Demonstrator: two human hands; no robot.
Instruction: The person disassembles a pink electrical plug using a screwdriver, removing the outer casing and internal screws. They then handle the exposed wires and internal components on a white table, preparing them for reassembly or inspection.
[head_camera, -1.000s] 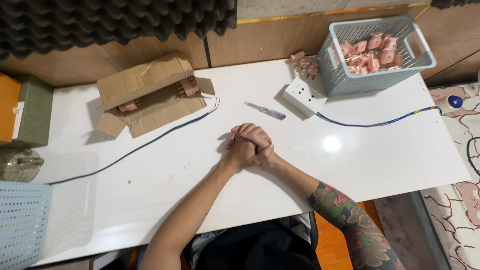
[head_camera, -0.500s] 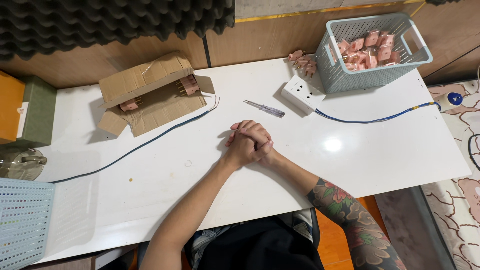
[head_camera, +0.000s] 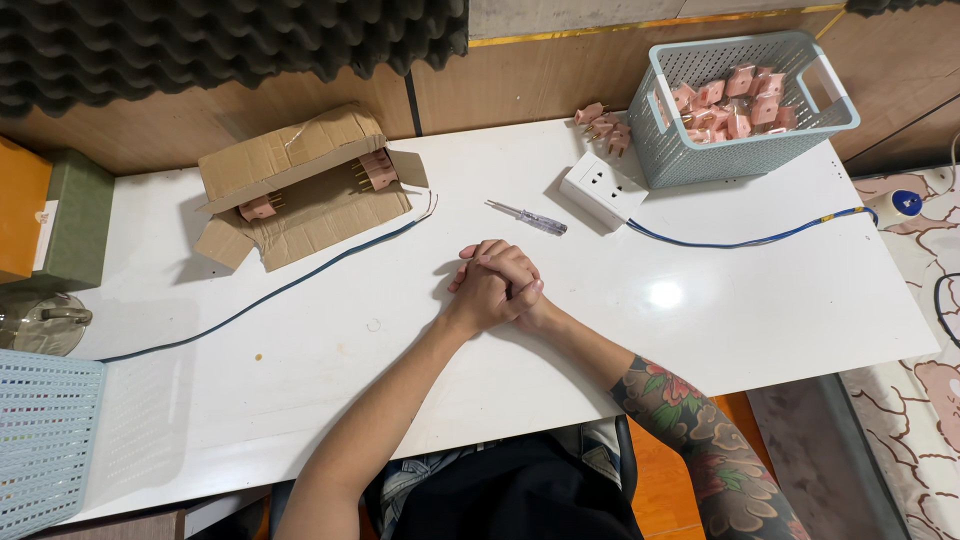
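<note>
**Hands clasped, nothing in hand**

I am seeing work paused. Going left to right: a torn brown cardboard box (head_camera: 300, 185) is lying open at the far left, holding pink plastic plugs (head_camera: 378, 168). My left hand (head_camera: 478, 292) and right hand (head_camera: 515, 275) are resting mid-table, fingers interlaced around each other, gripping no object. Just beyond them a slim clear-handled screwdriver (head_camera: 528, 217) is lying near a white square socket (head_camera: 602, 190). Far right, a pale blue mesh plastic basket (head_camera: 830, 95) is holding more. Any next move, I judge, calls for unclasping first.

White table (head_camera: 300, 400), pale blue basket (head_camera: 700, 150) of pink plugs (head_camera: 735, 100), brown cardboard box (head_camera: 300, 190), blue cable (head_camera: 740, 241) (the right forearm (head_camera: 700, 420) bears floral tattoos)
</note>
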